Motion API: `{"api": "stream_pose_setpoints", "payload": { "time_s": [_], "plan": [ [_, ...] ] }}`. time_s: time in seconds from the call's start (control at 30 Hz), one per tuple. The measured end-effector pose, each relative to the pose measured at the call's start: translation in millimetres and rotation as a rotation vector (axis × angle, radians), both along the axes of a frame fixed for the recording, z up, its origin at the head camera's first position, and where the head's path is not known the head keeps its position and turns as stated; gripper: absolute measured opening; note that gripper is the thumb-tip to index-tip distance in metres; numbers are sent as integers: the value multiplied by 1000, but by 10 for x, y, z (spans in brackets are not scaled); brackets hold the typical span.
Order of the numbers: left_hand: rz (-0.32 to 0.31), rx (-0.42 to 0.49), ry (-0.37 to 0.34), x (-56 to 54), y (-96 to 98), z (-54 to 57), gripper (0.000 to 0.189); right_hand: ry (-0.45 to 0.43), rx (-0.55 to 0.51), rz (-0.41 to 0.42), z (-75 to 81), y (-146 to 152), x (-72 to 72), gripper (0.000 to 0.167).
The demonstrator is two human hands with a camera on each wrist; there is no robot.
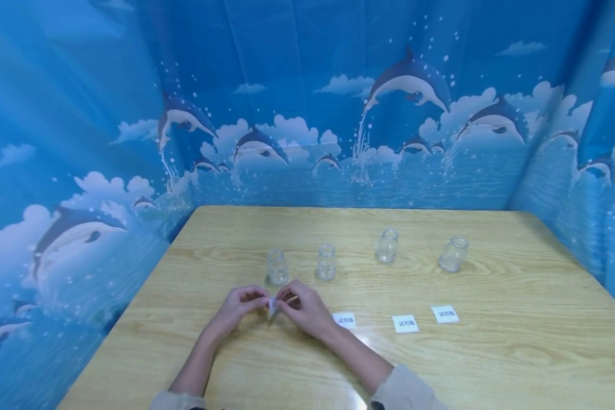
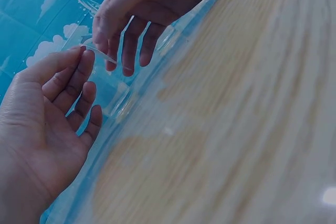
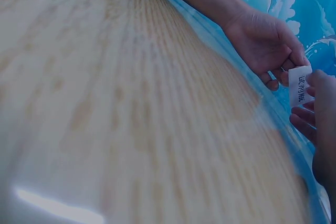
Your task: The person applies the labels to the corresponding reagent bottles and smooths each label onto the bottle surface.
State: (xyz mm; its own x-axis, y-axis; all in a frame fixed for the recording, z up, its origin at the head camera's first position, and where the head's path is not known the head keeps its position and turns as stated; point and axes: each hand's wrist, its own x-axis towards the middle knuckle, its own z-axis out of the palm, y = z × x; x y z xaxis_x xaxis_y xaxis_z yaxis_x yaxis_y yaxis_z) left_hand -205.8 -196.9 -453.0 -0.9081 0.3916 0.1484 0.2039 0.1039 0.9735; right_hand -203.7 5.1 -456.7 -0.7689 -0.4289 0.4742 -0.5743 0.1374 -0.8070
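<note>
Between both hands, raised off the table, is a small white label (image 3: 300, 86) with dark printed characters. My left hand (image 1: 237, 309) pinches one edge of it between thumb and forefinger. The opposite edge is pinched by the thumb and forefinger of my right hand (image 1: 306, 309); its other fingers hang loosely in the left wrist view. Just beyond the hands stands a clear glass jar (image 1: 277, 267), the leftmost of the jars. A second glass jar (image 1: 326, 263) is a little to its right.
Farther right stand two more clear glass jars, one upright jar (image 1: 387, 246) and another jar (image 1: 453, 254). Three printed white labels lie on the wooden table (image 1: 517, 353): one label (image 1: 344, 320) beside my right wrist, a middle label (image 1: 405, 324) and a right label (image 1: 445, 314). A blue dolphin curtain (image 1: 297, 102) hangs behind.
</note>
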Motion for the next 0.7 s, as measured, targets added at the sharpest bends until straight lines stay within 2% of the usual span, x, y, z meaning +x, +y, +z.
{"api": "stream_pose_setpoints", "payload": {
  "time_s": [0.17, 0.3, 0.4, 0.5, 0.63, 0.7],
  "plan": [
    [-1, 27, 5, 16, 21, 4, 20, -12, -4, 61, 204, 24, 122, 16],
    [9, 1, 31, 19, 69, 1, 17, -35, 30, 43, 287, 27, 179, 17],
    [33, -43, 44, 28, 109, 26, 12, 9, 46, 14, 252, 17, 164, 16],
    [57, -77, 45, 87, 159, 145, 10, 25, 38, 9, 242, 14, 154, 15],
    [82, -84, 42, 81, 162, 132, 13, 1, 20, 2, 90, -2, 62, 17],
    [91, -72, 32, 45, 143, 65, 14, -8, 12, 1, 46, -8, 33, 17]
  ]
}}
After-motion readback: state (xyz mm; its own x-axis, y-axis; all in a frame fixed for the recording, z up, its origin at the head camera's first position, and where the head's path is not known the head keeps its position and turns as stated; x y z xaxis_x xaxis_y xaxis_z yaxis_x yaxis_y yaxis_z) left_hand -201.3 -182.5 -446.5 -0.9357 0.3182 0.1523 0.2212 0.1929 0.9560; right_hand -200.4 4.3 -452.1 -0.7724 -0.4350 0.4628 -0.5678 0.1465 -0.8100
